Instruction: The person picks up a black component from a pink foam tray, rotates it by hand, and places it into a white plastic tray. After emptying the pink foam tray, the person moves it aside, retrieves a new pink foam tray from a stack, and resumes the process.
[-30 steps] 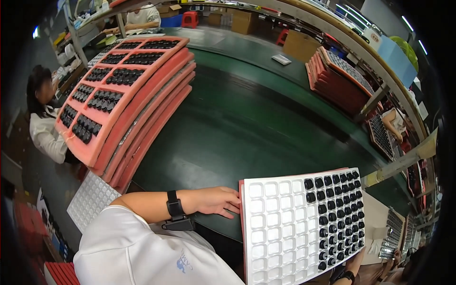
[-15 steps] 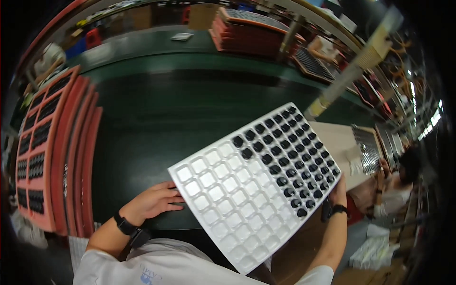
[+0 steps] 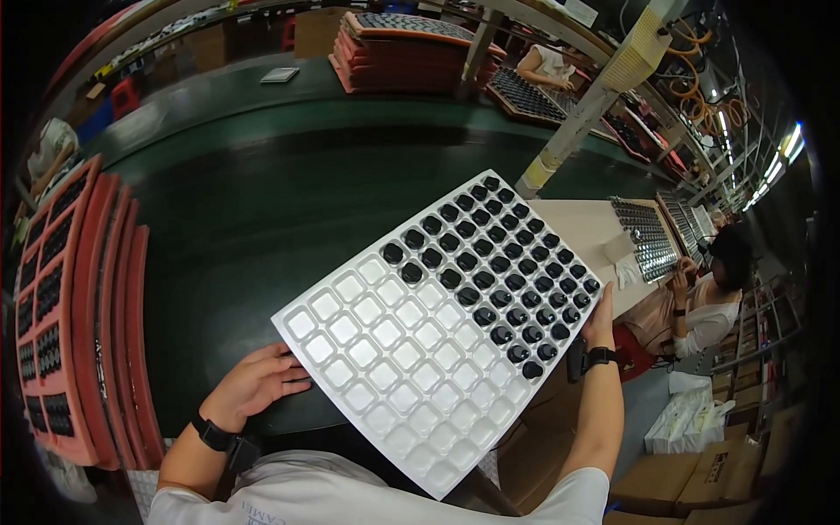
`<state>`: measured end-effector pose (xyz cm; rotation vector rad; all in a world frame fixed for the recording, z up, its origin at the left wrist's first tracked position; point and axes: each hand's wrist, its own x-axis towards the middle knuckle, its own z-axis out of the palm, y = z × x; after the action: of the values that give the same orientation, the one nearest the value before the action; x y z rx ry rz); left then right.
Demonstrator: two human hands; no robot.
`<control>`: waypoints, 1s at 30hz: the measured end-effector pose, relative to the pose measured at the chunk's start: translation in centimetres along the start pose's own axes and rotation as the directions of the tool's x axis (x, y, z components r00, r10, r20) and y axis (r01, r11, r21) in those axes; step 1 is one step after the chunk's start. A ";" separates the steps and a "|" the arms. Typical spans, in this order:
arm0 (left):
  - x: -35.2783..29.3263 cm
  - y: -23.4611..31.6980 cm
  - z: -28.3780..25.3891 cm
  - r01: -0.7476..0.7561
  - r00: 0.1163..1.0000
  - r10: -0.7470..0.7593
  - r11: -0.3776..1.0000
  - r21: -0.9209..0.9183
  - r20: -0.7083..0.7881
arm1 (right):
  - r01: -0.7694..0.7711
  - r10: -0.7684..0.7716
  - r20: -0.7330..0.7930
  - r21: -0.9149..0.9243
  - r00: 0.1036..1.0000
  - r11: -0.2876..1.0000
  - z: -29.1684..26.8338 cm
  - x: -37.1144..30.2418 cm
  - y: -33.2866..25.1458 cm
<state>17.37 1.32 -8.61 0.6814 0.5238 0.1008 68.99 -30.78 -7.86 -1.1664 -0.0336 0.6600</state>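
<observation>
A white plastic blister tray [image 3: 385,350] lies slantwise in front of me, over the green work surface. Small black cap-like parts [image 3: 516,262] fill the pockets at its far right side, while the pockets on the near left side hold nothing. My right hand [image 3: 600,322] grips the tray's right edge; its fingers are partly hidden behind that edge. By the left edge is my left hand [image 3: 254,382], fingers stretched out and spread, the tips close to the rim. Whether those fingertips touch the tray I cannot tell.
Pink-red trays of black parts [image 3: 83,306] stand stacked at the left. Another red stack [image 3: 394,61] sits at the back. A post [image 3: 573,131] rises beyond the tray. At the right a co-worker [image 3: 700,306] sits by filled trays, above cardboard boxes [image 3: 700,472].
The whole view has swung to the right, so the surroundings and the tray appear farther left. My hands keep nearly the same places at the tray's edges.
</observation>
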 end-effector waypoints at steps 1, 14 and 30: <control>0.3 0.2 0.1 0.001 1.000 -0.001 1.000 0.005 0.017 | 0.006 -0.006 -0.007 0.006 1.000 1.000 0.2 -0.3 0.0; 7.4 1.1 2.5 0.060 0.984 -0.057 0.998 -0.014 0.172 | 0.192 -0.164 -0.206 0.126 0.965 0.973 -6.1 -4.3 0.3; 17.5 -0.4 6.9 0.009 0.963 0.038 0.985 -0.174 0.265 | 0.385 -0.330 -0.337 0.110 0.882 0.916 -13.5 -3.0 -0.2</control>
<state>35.88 1.52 -11.84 0.5176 0.2461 0.0656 71.47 -43.59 -12.35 -1.0464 0.0737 0.1393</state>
